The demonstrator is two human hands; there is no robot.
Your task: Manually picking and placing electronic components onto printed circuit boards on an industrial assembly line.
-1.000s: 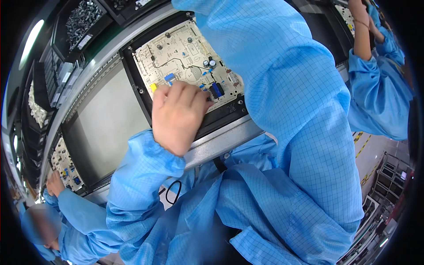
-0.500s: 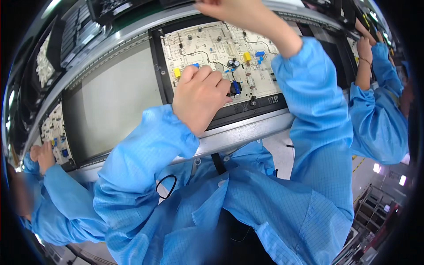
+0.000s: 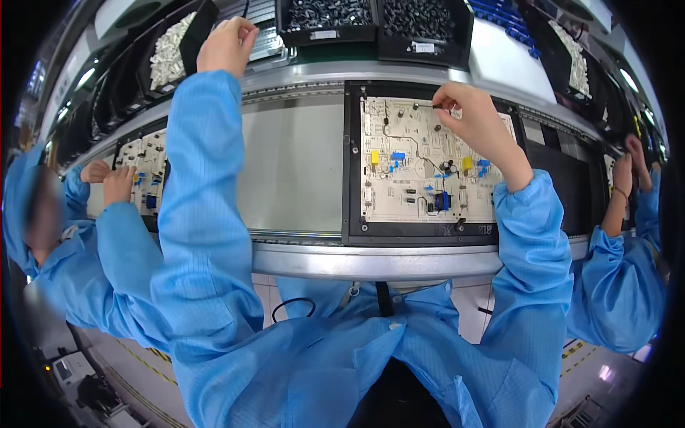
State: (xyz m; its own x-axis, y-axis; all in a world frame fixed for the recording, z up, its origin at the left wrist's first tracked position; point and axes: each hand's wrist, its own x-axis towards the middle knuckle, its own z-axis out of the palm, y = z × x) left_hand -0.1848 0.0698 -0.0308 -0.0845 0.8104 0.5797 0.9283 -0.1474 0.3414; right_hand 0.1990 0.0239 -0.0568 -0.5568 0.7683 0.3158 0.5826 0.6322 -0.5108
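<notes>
A cream circuit board (image 3: 399, 189) lies in a black frame (image 3: 352, 178) on the line in front of me. It carries yellow, blue and black components. Over its far right part is my right hand (image 3: 474, 118), thumb and forefinger pinched on a small black component (image 3: 437, 106) close to the board surface. My left hand (image 3: 227, 46) is raised at the far left, beside a rack of silvery tubes (image 3: 265, 39). Its fingers are curled together, and whatever they may hold is too small to make out.
Black bins (image 3: 327, 36) of small black parts stand behind the line, with a bin of white parts (image 3: 171, 53) at left and blue parts (image 3: 510, 25) at right. A metal rail (image 3: 371, 262) edges the near side. Co-workers' hands (image 3: 118, 185) work at boards on both sides.
My left hand has left the board's near side and reached to the far left. My right hand has come back from the far side onto the board. The view has shifted, showing more bins.
</notes>
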